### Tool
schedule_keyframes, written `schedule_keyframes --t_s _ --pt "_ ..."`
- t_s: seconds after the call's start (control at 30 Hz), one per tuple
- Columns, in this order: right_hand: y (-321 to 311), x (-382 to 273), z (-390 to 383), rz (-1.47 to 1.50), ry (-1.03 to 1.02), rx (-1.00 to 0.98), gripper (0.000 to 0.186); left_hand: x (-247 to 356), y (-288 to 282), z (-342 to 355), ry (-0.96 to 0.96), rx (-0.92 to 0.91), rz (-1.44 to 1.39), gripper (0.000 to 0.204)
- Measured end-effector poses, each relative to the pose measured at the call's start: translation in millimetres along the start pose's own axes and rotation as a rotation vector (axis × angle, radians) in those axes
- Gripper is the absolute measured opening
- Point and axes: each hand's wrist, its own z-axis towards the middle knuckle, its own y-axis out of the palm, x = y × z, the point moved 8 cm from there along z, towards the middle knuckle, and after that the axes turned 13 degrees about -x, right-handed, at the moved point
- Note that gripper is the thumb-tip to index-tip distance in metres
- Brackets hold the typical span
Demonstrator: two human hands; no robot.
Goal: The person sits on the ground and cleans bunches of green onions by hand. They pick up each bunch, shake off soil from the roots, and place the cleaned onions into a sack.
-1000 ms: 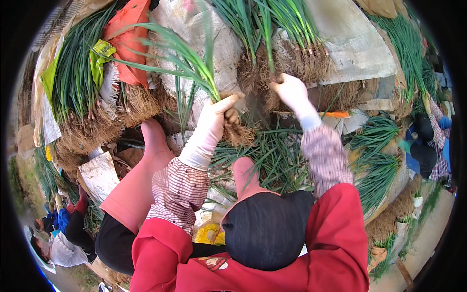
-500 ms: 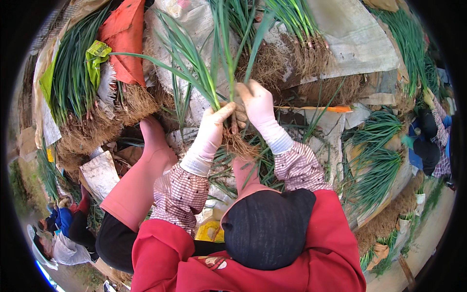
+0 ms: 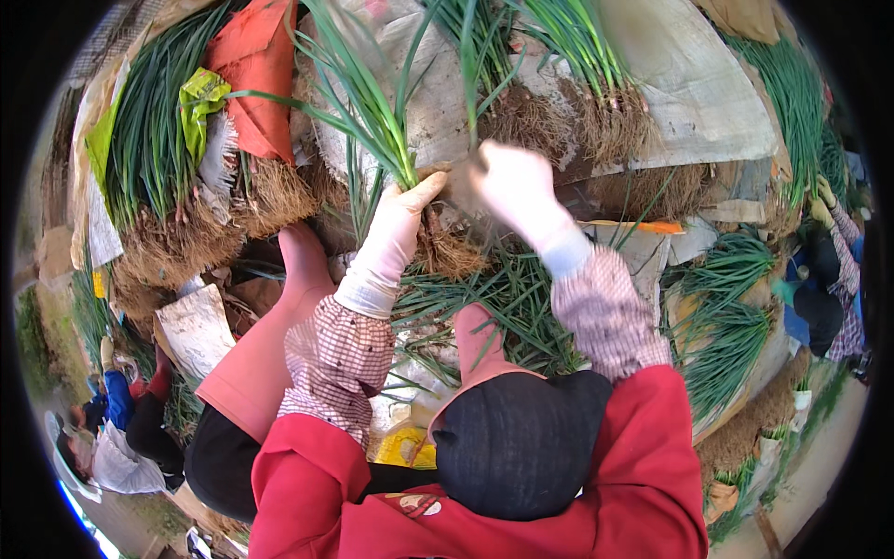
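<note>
My left hand (image 3: 407,210), in a pale, soiled glove, is closed round a small bunch of green onions (image 3: 386,130). Their leaves fan upward and brown roots (image 3: 447,247) hang below the fist. To the right, my gloved right hand (image 3: 512,177) is smeared by motion, apart from the bunch. It is closed on a long green onion leaf (image 3: 470,79) that rises from its fingers; where it grips is blurred. Beneath both hands, between my pink boots (image 3: 480,340), loose green leaves (image 3: 531,307) lie heaped.
Green onions with thick roots lie at left (image 3: 149,140) and beyond my hands (image 3: 587,56), on pale sacking (image 3: 694,93). More leafy bunches (image 3: 722,317) lie at right. Other people work at the far right (image 3: 829,270) and lower left (image 3: 130,419).
My right hand has moved right, away from the bunch, with a leaf in it. My left hand keeps the bunch almost in place, and more of the roots shows.
</note>
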Motion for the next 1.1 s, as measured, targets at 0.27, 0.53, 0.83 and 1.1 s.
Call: schedule_keyframes --t_s 0.27,0.53,0.83,1.1 --pt "34.9 3.1 -24.6 0.974 -0.044 -0.229 0.039 -23.2 20.9 -17.6 -0.151 -0.145 -0.182 0.031" --pt "85.6 38.3 -26.9 -0.166 -0.239 -0.672 0.033 54.0 -10.4 -43.9 -0.044 0.057 0.113 0.032" --pt "-8.5 92.8 94.9 0.372 0.227 -0.085 0.055 9.9 10.7 -17.6 -0.061 -0.143 -0.281 0.031" --pt "-46.3 116.0 2.6 0.436 0.035 0.344 0.048 15.2 25.8 -13.9 -0.11 -0.165 -0.059 0.038"
